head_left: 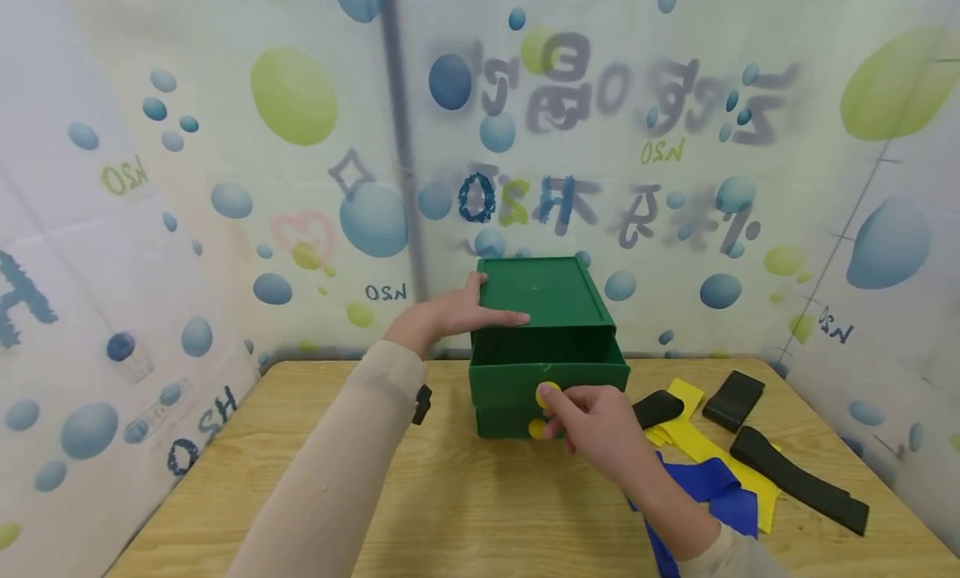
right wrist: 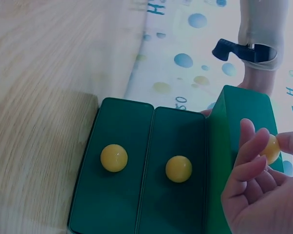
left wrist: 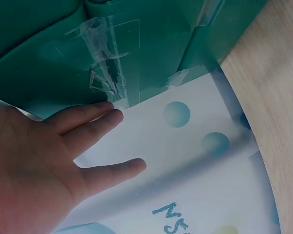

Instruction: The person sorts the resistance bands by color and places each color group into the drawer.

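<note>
A small green drawer cabinet (head_left: 540,288) stands on the wooden table against the wall. Its top drawer (head_left: 502,386) is pulled out, and the dark inside shows. My right hand (head_left: 596,424) pinches that drawer's yellow knob (right wrist: 271,149) between thumb and fingers. In the right wrist view, two lower drawers sit closed, each with a yellow knob (right wrist: 178,169). My left hand (head_left: 459,311) rests on the cabinet's left side, thumb on the top panel. The left wrist view shows its fingers straight beside green panels with clear tape (left wrist: 103,53).
Right of the cabinet lie a blue strap (head_left: 705,482), a yellow strap (head_left: 701,444) and several black straps (head_left: 802,478). A patterned curtain (head_left: 300,186) closes in the back and both sides of the table (head_left: 315,478).
</note>
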The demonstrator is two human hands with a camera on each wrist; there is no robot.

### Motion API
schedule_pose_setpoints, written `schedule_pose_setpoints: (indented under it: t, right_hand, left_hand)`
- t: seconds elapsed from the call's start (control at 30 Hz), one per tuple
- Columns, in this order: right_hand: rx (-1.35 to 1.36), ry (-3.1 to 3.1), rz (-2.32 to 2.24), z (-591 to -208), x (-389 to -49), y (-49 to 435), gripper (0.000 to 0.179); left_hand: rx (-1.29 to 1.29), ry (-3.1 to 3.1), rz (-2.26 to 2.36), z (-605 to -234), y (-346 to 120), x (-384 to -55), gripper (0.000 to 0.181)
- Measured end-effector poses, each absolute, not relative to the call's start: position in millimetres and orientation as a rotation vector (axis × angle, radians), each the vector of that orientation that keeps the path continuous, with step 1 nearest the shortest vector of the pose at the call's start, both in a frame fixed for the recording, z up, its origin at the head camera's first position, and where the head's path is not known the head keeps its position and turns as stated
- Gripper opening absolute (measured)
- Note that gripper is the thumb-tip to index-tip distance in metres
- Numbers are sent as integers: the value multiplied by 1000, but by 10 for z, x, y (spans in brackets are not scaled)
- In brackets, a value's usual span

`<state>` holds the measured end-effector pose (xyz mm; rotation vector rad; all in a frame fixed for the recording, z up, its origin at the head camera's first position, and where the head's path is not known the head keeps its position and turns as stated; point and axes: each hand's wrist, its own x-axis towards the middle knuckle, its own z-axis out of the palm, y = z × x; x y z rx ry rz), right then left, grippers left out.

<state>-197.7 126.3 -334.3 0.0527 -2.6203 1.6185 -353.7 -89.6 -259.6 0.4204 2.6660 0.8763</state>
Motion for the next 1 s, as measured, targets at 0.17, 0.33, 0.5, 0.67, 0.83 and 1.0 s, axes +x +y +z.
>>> schedule_pose_setpoints:
  t: [0.17, 0.33, 0.5, 0.67, 0.83, 1.0]
  right_hand:
    - [16, -2641, 1596, -3333, -1928, 1254, 42]
    - [12, -2649, 1571, -3324, -1905, 1275, 44]
    - [3, -2665, 1544, -3350, -1876, 1295, 50]
    - [17, -2654, 1572, -3382, -1875, 1297, 49]
    - [17, -2667, 1581, -3388, -1876, 1307, 49]
    - [32, -2701, 1539, -3337, -1898, 1347, 49]
  left_hand:
    - [421, 2626, 910, -2618, -902, -3540, 130]
    - [420, 2553, 975, -2680, -921, -3568, 122]
    - [443, 2565, 998, -2701, -892, -3595, 124]
    - [452, 2613, 968, -2663, -881, -3607, 126]
    - [481, 2611, 908, -2651, -877, -3658, 131]
    - [485, 2619, 880, -2623, -852, -3664, 134]
